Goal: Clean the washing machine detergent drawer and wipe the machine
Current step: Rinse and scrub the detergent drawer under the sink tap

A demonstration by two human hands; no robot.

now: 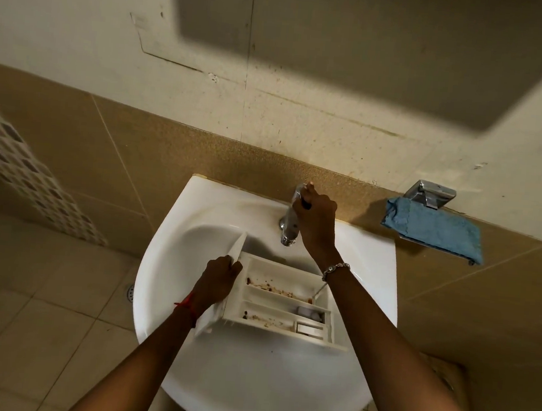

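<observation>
I start with the left hand [221, 274]. Its fingers are curled round the front plate of the detergent drawer [280, 304], and it holds the drawer by that end. A red thread [185, 306] is tied on that wrist.

The right hand [314, 219] is up at the back edge of the sink [247, 383]. Its fingers are wrapped round the top handle of the tap [288, 233]. A bead bracelet [336, 270] sits on that wrist. I cannot see any water coming out of the tap.

The drawer is in the sink bowl, near the middle, tipped so its open boxes face up at me. I cannot tell if its far end rests on the sink. Its long side runs from left to right across the bowl. The front plate is at the left rim side, and the back end points to the right rim. Brown dirt is stuck in the long boxes.

Here is the part that matters most. The tap mouth hangs just behind the drawer, on the side toward the back edge. So I think the water would fall just past the dirty boxes. The left hand is the one on the drawer, so I think it has to push the drawer back a bit, under the tap mouth.

A blue cloth [431, 231] lies on a metal holder [431, 193] on the wall, past the right back corner of the sink.
</observation>
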